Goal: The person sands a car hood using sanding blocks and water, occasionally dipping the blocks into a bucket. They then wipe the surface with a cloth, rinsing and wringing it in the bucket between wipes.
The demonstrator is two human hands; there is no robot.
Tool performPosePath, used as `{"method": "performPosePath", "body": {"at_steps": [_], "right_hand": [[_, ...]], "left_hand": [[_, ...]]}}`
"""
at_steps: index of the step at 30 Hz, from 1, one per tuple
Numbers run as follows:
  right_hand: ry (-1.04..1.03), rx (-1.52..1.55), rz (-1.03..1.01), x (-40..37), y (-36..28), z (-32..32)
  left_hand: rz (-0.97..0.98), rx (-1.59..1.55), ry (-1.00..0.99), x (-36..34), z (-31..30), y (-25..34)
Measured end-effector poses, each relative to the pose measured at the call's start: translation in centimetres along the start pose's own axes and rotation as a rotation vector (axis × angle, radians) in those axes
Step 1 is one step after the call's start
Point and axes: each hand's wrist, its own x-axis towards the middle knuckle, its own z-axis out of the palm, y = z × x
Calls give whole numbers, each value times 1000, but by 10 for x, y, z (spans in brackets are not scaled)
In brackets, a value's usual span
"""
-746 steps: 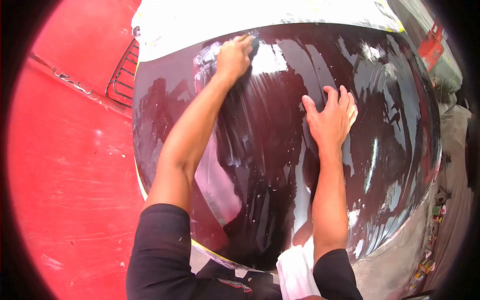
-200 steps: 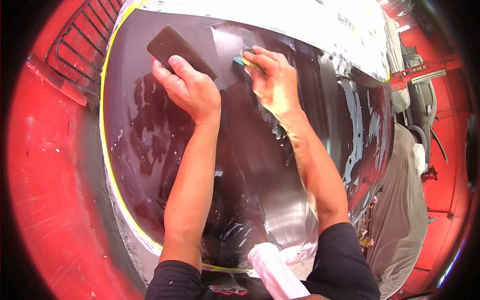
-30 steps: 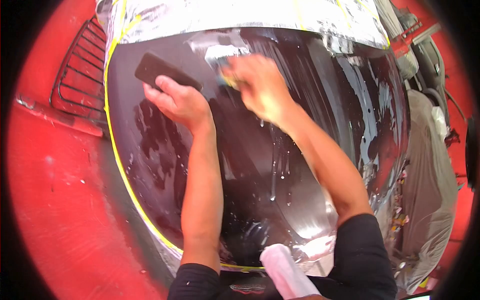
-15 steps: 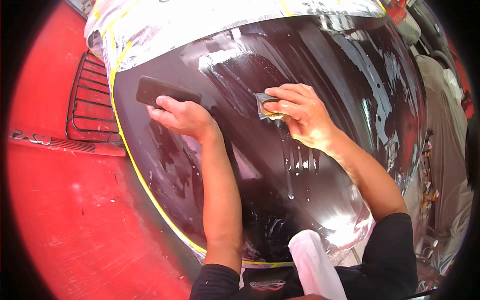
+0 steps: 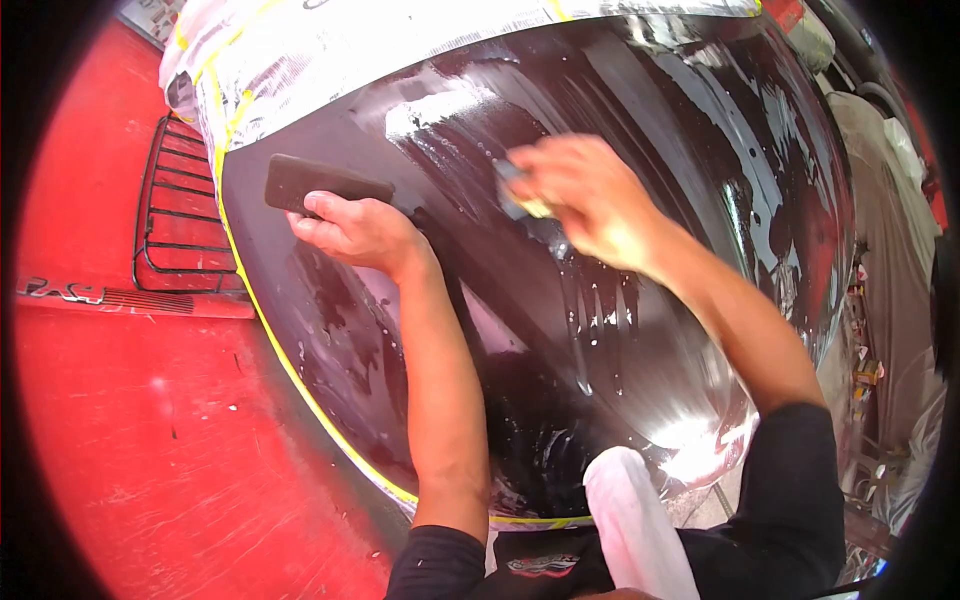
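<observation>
A large dark, glossy car panel [image 5: 500,330] lies in front of me, wet with streaks and droplets. My left hand [image 5: 362,232] grips a dark flat rectangular block [image 5: 322,184] over the panel's left part, thumb on top and fingers underneath. Near the panel's middle, my right hand [image 5: 590,195] is closed on a small piece of sandpaper [image 5: 510,188], grey on one side with a pale yellow part at its lower edge. Motion smears this hand and the sheet. Foamy, wet marks spread around the sandpaper, and drips run down below it.
White masking sheet [image 5: 330,80] with yellow tape covers the far side, and yellow tape [image 5: 305,390] edges the left. A black metal rack [image 5: 185,215] rests on the red floor [image 5: 130,430]. Draped covers [image 5: 885,240] stand right. A white cloth [image 5: 635,510] hangs before me.
My right hand has moved up and slightly left with the sandpaper and is now blurred. The left hand keeps its hold on the block; the view has shifted slightly.
</observation>
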Motion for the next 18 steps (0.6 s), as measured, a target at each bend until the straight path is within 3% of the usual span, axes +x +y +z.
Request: {"method": "performPosePath", "body": {"at_steps": [2, 5, 9, 14, 17, 18], "right_hand": [[16, 22, 2, 55, 20, 27], [73, 16, -5, 53, 17, 29], [-6, -49, 67, -28, -7, -8], [81, -65, 31, 85, 36, 50], [-26, -2, 102, 56, 25, 31], [36, -41, 17, 23, 9, 11]], "left_hand": [[72, 26, -12, 5, -3, -9], [41, 13, -15, 3, -4, -3], [-11, -16, -52, -3, -1, 2], [31, 29, -27, 2, -3, 0], [29, 9, -23, 3, -3, -1], [24, -5, -26, 3, 1, 0]]}}
